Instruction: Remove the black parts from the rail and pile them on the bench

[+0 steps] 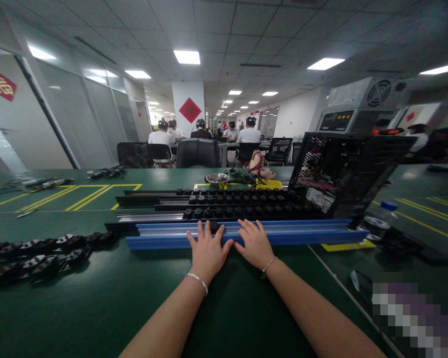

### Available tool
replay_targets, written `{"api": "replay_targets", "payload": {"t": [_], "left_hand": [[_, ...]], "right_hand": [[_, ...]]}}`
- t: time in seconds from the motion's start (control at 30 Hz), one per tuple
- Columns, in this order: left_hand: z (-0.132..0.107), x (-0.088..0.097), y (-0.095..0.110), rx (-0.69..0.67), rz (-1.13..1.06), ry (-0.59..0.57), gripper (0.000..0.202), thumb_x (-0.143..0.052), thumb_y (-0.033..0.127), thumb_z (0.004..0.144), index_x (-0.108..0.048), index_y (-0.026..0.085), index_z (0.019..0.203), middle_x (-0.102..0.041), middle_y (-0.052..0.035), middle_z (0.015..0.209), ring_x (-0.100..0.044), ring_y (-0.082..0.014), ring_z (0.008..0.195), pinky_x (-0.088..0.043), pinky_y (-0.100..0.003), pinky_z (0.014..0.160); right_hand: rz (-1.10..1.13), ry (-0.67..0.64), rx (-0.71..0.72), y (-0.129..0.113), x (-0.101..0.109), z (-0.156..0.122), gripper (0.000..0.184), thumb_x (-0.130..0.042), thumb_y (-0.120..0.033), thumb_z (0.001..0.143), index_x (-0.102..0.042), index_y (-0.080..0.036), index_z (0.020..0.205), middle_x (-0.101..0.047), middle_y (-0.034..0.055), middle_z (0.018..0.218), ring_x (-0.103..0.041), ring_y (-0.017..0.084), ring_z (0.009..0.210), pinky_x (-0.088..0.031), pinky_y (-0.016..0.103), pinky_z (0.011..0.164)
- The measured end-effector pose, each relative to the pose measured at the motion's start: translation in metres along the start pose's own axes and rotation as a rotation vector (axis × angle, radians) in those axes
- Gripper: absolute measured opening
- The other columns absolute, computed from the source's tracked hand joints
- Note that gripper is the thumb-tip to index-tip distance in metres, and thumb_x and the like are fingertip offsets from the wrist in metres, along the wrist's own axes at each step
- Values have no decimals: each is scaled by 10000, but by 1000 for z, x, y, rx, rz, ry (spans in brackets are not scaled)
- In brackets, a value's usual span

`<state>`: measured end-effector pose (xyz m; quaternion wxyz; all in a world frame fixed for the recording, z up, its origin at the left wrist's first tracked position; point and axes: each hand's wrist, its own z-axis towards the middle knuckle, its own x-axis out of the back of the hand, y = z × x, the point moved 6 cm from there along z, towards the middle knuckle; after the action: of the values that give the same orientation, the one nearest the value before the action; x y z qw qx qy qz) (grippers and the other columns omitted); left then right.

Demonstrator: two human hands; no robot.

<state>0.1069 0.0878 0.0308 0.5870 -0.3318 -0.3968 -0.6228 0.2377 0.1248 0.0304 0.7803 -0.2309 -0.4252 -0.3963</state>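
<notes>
A long blue rail [306, 238] with a silvery channel lies across the green table in front of me. My left hand [206, 253] rests on it with fingers spread. At its fingertips a small black part [214, 226] sits in the channel, partly hidden by the fingers. Just to the right, my right hand [256, 246] lies flat on the same rail, fingers stretched out, its thumb near the left thumb. Behind the blue rail are several dark rails [130, 226] filled with rows of small black round-topped parts [239, 211].
Loose black parts [33, 258] lie in rows at left. A metal bowl [217, 178] stands behind the rails. At right are an opened computer case [353, 169] with a power supply [369, 94] on top, and a blue-capped bottle [381, 221]. People sit at tables farther back.
</notes>
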Motion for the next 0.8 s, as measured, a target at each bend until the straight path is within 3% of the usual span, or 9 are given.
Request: {"api": "replay_targets", "payload": {"t": [0.43,0.8], "left_hand": [[-2,4,-20,39,50,49,513,-253,528,884,-480,314,1291,-454,-141,1360,-303,-302,1315,-152,-591,1045],[-2,6,-26,90,39,40,475,-294,528,872,-533,342,1238,-433,-115,1384,-274,-333,1323,-147,-597,1039]], "right_hand": [[-29,-5,1,1,0,0,265,-548,-395,797,-614,-192,954,-500,86,1327,-423,266,1227,-226,496,1060],[-38,-1,-4,0,1,0,260,-534,-386,797,-610,-196,956,-499,85,1327,-419,263,1229,-221,493,1063]]}}
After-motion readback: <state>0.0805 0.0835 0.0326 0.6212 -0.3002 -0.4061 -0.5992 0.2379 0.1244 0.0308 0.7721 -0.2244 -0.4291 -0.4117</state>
